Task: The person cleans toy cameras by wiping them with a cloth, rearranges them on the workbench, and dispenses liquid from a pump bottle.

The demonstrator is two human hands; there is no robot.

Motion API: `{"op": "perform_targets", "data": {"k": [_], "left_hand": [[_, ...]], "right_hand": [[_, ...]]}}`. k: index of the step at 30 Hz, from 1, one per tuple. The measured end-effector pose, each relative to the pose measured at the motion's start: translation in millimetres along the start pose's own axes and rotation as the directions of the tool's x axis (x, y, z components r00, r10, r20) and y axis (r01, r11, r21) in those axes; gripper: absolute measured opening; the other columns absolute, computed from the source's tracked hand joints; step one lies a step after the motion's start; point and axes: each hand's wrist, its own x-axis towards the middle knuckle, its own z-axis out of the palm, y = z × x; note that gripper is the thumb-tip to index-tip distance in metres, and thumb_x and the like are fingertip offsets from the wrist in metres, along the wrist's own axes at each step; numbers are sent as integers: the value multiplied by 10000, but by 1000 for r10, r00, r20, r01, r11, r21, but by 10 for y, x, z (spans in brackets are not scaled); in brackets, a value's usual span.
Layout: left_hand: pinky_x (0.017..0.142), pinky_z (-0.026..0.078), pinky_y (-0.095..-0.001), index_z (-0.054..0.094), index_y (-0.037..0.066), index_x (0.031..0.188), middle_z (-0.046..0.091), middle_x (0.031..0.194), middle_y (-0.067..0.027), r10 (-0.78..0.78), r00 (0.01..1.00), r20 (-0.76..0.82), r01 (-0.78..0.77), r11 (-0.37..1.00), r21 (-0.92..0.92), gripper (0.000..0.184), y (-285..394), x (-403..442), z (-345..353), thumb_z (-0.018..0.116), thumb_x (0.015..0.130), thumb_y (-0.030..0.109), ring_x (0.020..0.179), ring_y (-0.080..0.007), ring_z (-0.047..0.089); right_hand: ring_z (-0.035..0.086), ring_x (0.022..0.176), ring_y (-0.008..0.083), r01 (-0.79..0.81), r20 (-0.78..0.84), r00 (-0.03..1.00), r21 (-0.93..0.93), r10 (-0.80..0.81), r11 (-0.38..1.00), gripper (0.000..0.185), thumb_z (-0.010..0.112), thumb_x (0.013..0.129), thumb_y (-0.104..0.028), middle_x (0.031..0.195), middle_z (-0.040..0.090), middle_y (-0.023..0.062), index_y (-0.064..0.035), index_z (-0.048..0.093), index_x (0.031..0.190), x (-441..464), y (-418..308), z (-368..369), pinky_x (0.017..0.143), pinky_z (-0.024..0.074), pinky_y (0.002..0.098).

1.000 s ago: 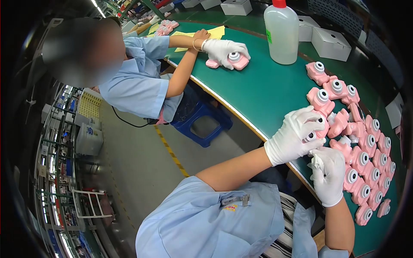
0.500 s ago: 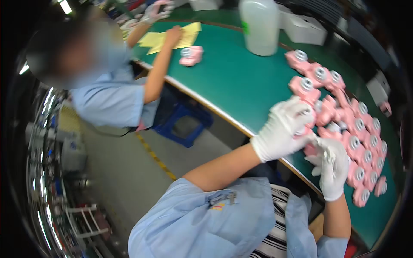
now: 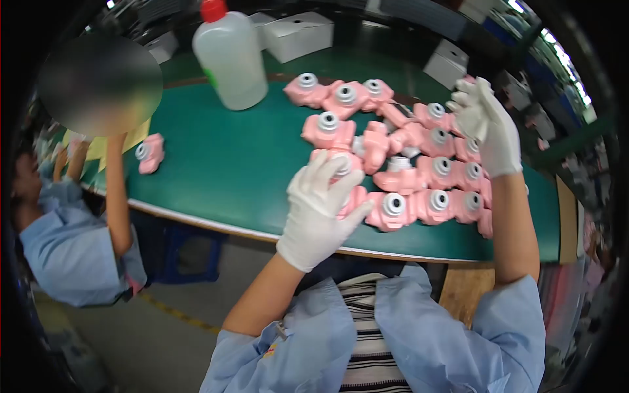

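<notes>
We have our gloved left hand (image 3: pixel 321 203) near the middle of the frame, fingers spread and bent over a pink camera-shaped piece (image 3: pixel 354 160), the thumb reaching out to the right; whether the fingers are closed on it or only resting there, we cannot tell. Our right hand (image 3: pixel 488 124) is raised at the upper right, fingers partly curled; a bit of pink (image 3: pixel 469 79) shows by its fingertips, but we cannot make out whether it is gripped or lies beyond. The other pink pieces (image 3: pixel 440 169) crowd the green surface (image 3: pixel 223 170) from the centre to the right, most with their white lens rings (image 3: pixel 394 204) towards us and a few turned other ways near the middle. To handle them well, we would judge it best to take the body by its sides rather than press on the ring, and to lift straight up, since close-packed neighbours could be dragged along. We should mind the right forearm (image 3: pixel 514 223) too, as pieces at the right end of the group appear just beside it. The bottle (image 3: pixel 232 59) at the upper left stands well apart from both hands.
</notes>
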Motion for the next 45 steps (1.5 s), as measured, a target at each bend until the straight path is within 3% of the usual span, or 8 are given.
{"op": "perform_targets", "data": {"k": [12,15,20,25,28,34,39,45], "left_hand": [[883,438,-467,619,104,1067,550,1192,-120,-29,1000,11,29,999,29,430,7,-38,50,801,678,127,1134,-362,533],[837,433,-471,614,104,1072,537,1179,-119,-16,1000,13,15,998,62,423,7,-30,49,801,701,181,1143,-354,520],[855,433,-474,606,104,1064,536,1193,-124,-31,999,33,30,999,41,411,0,-11,47,797,708,176,1143,-360,520],[871,440,-475,603,101,1060,542,1196,-127,-35,999,12,35,999,29,398,-23,5,47,790,715,170,1134,-365,529],[887,444,-467,609,98,1073,549,1190,-129,-61,998,-12,61,998,2,377,-5,-24,36,769,733,134,1127,-365,539],[958,442,-417,610,47,1131,571,1157,-137,-235,950,-204,166,937,-306,300,120,-20,-97,636,835,4,1106,-319,569],[944,459,-321,388,2,1348,521,1220,-146,-429,899,89,229,286,-930,468,521,436,-103,596,951,136,1113,-180,556],[918,463,-348,366,59,1384,490,1273,-91,-437,878,194,337,278,-900,439,603,479,54,436,1029,307,1135,-178,523]], "right_hand": [[679,853,270,-225,-603,787,-474,-128,851,342,462,981,-315,1009,687,158,-32,626,1085,1821,92,-1885,719,553,390],[665,850,318,-113,-347,822,-877,-451,468,300,477,943,-253,963,675,197,-17,604,1077,2465,340,-2238,731,539,425],[646,776,228,96,142,970,-969,196,227,453,659,814,-181,901,657,125,-18,537,1219,2409,728,-1733,704,519,366],[631,891,183,155,144,987,-966,64,-208,539,719,761,-187,918,629,76,-22,508,1228,2307,744,-1574,716,533,350],[659,840,184,-75,-48,981,-987,189,139,606,735,767,-241,999,603,91,-55,479,1284,2155,634,-1464,611,523,294],[578,720,52,-16,150,976,-665,155,746,380,613,903,-272,962,590,13,-130,540,1249,972,-161,-307,570,480,190],[604,939,99,356,452,892,-663,-27,658,634,622,881,-378,1114,570,45,-75,421,1400,115,-245,399,692,507,243],[575,1043,143,185,451,893,-355,-5,917,393,570,931,-264,1039,553,80,-7,544,1227,-720,-126,884,894,468,297]]}}
